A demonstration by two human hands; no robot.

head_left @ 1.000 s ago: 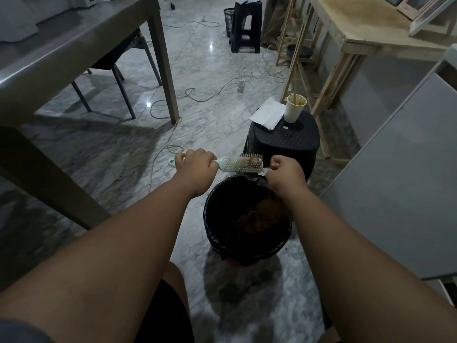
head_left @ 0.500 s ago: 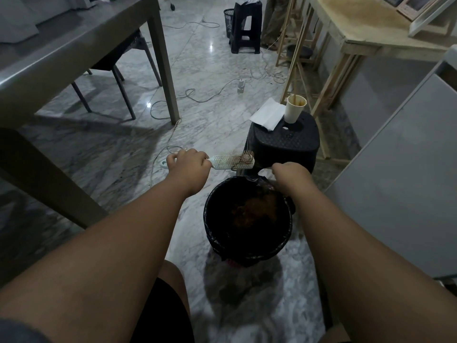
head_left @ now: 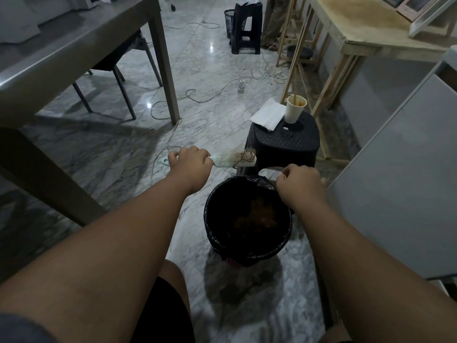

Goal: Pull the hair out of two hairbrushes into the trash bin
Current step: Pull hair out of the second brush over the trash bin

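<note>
Gripping the handle of a pale hairbrush (head_left: 231,160) in my left hand (head_left: 190,164), fingers wrapped tight round it, I have the brush lying level just left of frame centre, bristles up, with a tangle of brownish hair (head_left: 246,157) bunched at its far end. My right hand (head_left: 300,185) sits right of centre over the far rim of the trash bin (head_left: 215,233), fingers curled in toward the palm — whether a strand is pinched between them I cannot tell. The bin, lined with a black bag, stands on the marble floor (head_left: 118,157) in the lower middle, and a reddish-brown clump of hair (head_left: 257,215) lies inside it. Just beyond the bin is a black plastic stool (head_left: 286,142) carrying a paper cup (head_left: 294,111) and a folded white napkin (head_left: 268,115) — the two just beside one another. A metal table (head_left: 74,45) fills the upper left.
</note>
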